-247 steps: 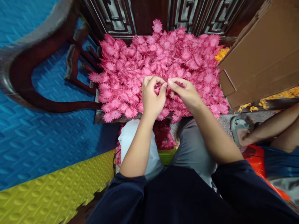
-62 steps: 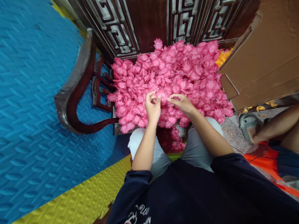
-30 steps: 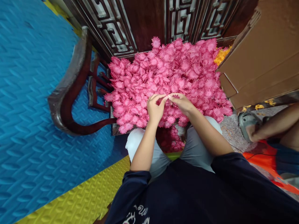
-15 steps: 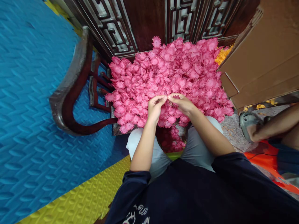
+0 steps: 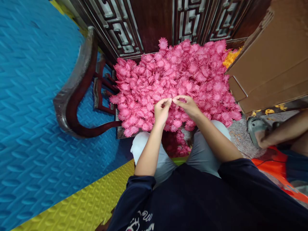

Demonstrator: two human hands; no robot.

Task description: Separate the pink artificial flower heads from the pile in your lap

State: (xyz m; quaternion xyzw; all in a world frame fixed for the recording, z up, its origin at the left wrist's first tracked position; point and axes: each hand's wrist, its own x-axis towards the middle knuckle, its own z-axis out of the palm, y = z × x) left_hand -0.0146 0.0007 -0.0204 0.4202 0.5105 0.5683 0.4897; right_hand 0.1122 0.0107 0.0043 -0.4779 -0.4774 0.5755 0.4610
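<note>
A thick heap of pink artificial flowers [image 5: 173,70] with pointed petals spreads in front of my knees. Over its near part, my left hand [image 5: 161,111] and my right hand [image 5: 188,106] meet almost tip to tip. Each pinches with thumb against forefinger. Whatever lies between the fingertips is too small to make out against the pink behind it. More pink flowers [image 5: 179,144] show lower down, between my legs.
A curved dark wooden armrest [image 5: 68,106] stands at left above blue matting [image 5: 31,128]. Carved wooden panels [image 5: 156,22] back the heap. On the right are a cardboard box [image 5: 271,61], yellow pieces [image 5: 231,58] and another person's sandalled foot [image 5: 258,133].
My hands stay pinched together over the flowers, the fingertips shifting only slightly. A small dark pink bit seen under my right fingers earlier no longer shows. The whole view has shifted a little.
</note>
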